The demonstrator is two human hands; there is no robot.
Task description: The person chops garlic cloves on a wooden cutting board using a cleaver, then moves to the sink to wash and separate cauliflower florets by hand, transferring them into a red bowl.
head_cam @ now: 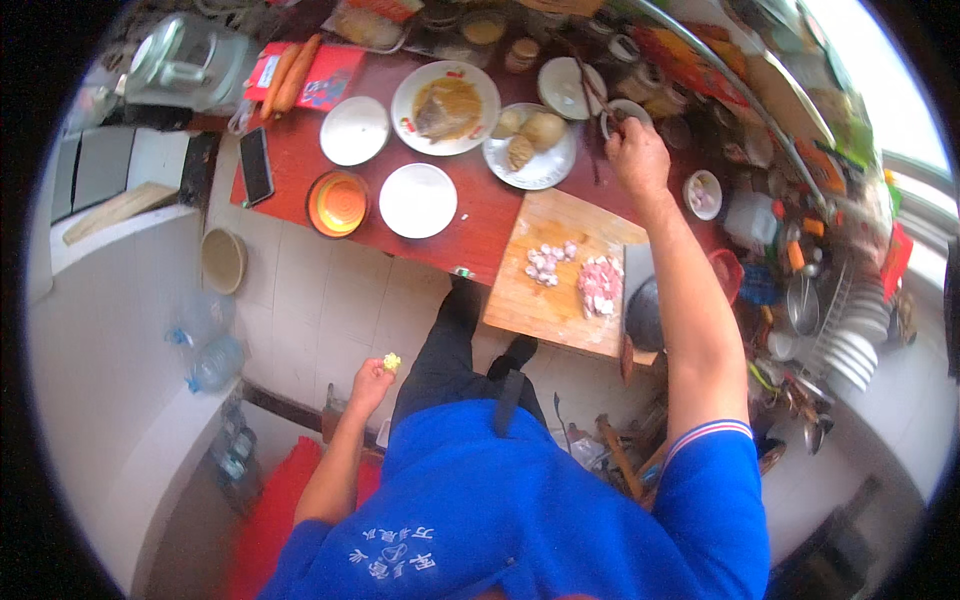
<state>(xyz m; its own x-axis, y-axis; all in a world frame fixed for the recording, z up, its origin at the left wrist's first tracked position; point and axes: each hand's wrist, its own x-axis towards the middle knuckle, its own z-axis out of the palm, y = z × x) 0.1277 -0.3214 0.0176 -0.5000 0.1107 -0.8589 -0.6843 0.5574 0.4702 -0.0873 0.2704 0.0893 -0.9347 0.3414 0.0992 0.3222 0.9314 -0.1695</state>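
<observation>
My left hand is held low over the floor, its fingers closed on a small yellow-green piece of food or flower, kind unclear. Stretched across the table's right side, my right hand is at a small bowl and appears to pinch dark sticks, perhaps chopsticks; the hand hides part of the bowl. Nearer me lies a wooden cutting board with peeled garlic cloves and chopped pink-white meat. A cleaver blade rests at the board's right edge, partly behind my forearm.
On the red table stand a dish of fish in sauce, a plate with potato-like pieces, white plates, an orange bowl, a phone and carrots. A dish rack with bowls stands right.
</observation>
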